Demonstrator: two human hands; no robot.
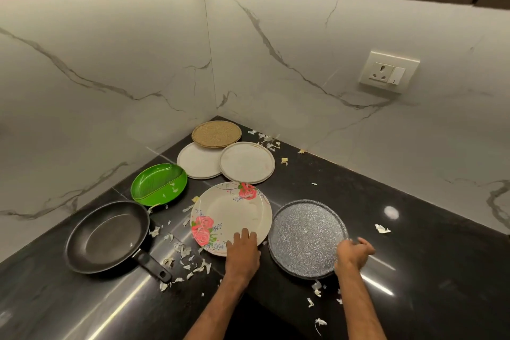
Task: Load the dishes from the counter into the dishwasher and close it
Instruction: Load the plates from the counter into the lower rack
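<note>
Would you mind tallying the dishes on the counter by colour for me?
Black frying pan: 1
Green divided plate: 1
Floral plate: 1
Grey speckled plate: 1
Plain white plates: 2
Tan plate: 1
Total: 7

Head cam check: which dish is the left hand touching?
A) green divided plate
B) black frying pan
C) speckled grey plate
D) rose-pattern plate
D: the left hand lies with its fingers on the near rim of the rose-pattern plate, while the right hand is at the near right edge of the speckled grey plate.
</note>
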